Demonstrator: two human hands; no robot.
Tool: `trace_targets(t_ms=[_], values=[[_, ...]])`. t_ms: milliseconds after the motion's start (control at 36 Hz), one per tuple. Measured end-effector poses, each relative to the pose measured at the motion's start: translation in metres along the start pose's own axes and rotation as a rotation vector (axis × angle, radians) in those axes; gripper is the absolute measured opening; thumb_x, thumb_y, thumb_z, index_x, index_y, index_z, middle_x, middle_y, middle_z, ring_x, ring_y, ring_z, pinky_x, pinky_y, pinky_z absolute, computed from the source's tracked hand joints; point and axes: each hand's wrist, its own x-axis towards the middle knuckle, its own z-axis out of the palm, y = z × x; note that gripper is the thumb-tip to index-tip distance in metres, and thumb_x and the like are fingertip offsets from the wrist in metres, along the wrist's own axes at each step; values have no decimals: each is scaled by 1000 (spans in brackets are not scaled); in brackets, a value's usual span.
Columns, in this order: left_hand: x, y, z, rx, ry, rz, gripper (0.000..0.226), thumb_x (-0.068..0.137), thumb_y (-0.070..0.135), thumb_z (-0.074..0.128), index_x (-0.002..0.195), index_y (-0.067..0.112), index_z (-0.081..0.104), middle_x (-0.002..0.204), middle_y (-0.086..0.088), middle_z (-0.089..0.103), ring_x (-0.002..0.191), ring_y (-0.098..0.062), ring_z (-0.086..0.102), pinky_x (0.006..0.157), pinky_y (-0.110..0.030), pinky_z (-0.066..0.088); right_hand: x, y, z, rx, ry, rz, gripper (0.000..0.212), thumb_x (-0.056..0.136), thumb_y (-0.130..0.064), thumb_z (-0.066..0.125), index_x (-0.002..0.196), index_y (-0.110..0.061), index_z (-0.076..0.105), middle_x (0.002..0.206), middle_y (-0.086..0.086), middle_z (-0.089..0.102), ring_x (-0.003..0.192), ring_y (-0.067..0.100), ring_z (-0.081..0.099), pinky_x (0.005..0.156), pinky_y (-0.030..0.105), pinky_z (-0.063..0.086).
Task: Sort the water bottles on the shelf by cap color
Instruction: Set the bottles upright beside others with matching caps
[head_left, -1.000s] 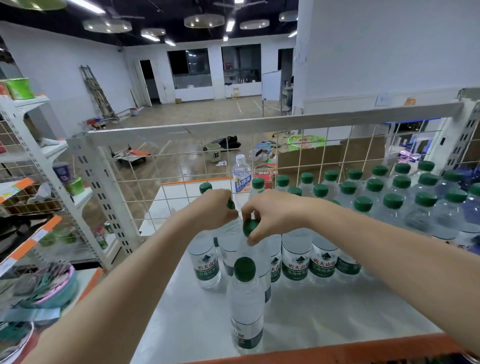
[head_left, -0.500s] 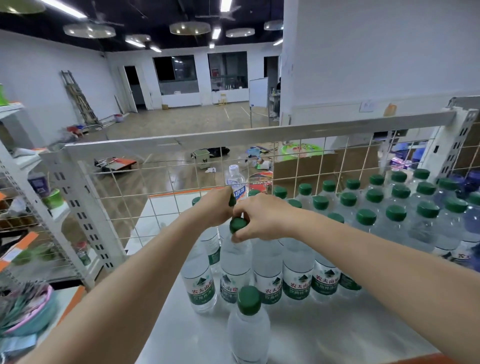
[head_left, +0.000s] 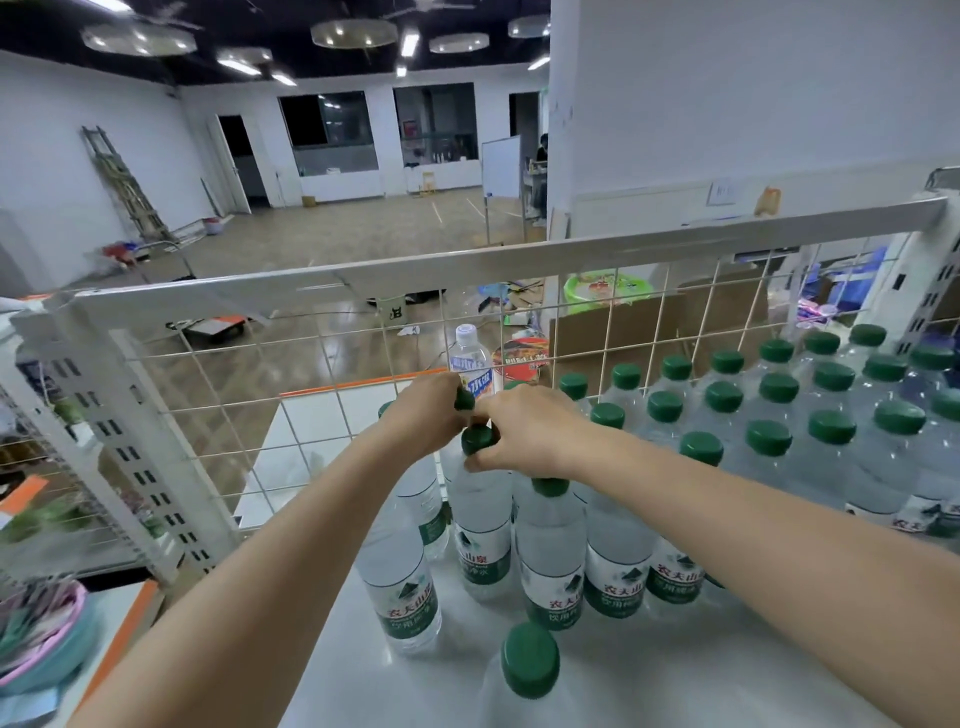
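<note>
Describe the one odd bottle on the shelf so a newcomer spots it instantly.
Start at the white wire grid at the back of the shelf. Just left of the green-capped rows, right behind the two hands, one bottle stands against the grid. It alone has a pale cap and a blue-and-white label; every neighbour has a green cap.

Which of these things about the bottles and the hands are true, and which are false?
1. Each of the two hands grips a green bottle cap. True: left hand, right hand.
2. The clear plastic bottle with the blue label has a green cap. False: its cap is white.
3. That bottle stands behind the white wire grid. True.
4. The green-capped clear water bottles lie on their sides. False: they stand upright.
5. The white shelf top holds red-capped bottles. False: the caps are green.
</note>
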Motion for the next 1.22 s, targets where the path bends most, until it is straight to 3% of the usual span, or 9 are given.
trace_targets(t_ms=[167,278,444,528,611,778,972,1222], values=[[5,5,-13,122,-93,22,23,88,18,61,101,-1,63,88,-15,63,75,-27,59,56,-29,43,9,-1,-5,-83,-29,35,46,78,-58,68,104,-21,60,95,0,63,87,23,59,66,30,40],[5,0,-12,148,-42,33,25,89,20,60,102,-1,65,93,-16,66,75,-26,55,65,-33,44,10,-2,-3,-57,-45,56,47,77,-56,69,106,-20,60,96,1,62,86,23,56,70,31,45],[-8,-9,-21,98,117,53,40,93,33,58,126,10,57,117,-10,63,100,-27,60,85,-34,50,5,3,-9,79,-129,46,47,78,-53,70,107,-17,62,99,1,64,91,21,59,74,34,49],[-19,-16,-33,79,191,56,33,93,29,57,121,12,60,117,-10,63,97,-26,60,83,-33,51,7,6,-15,220,-76,36,47,81,-57,66,105,-16,65,101,0,66,90,18,61,78,37,53],[-31,-25,-42,99,229,23,26,92,29,58,110,12,64,110,-9,64,84,-22,54,74,-30,49,11,3,-21,252,32,17,37,88,-48,62,106,-16,65,104,0,65,92,17,59,79,34,52],[-54,-44,-42,206,63,-65,38,90,44,58,96,8,66,95,-11,66,83,-27,59,65,-29,45,20,-18,-16,229,65,-59,25,94,-36,59,107,-17,67,104,0,64,96,19,59,77,30,47],[-73,-52,-28,220,-154,-107,42,76,56,69,86,15,66,84,-2,65,79,-19,58,70,-29,47,40,-40,-6,-20,33,-121,47,95,-44,52,137,-24,49,129,5,59,120,27,50,93,40,43],[-82,-64,-23,178,-161,-63,27,76,44,72,73,26,52,72,9,55,63,-7,48,56,-23,39,69,-59,11,-195,-45,-137,40,95,-44,52,121,-14,50,116,9,60,106,29,53,84,38,42]])
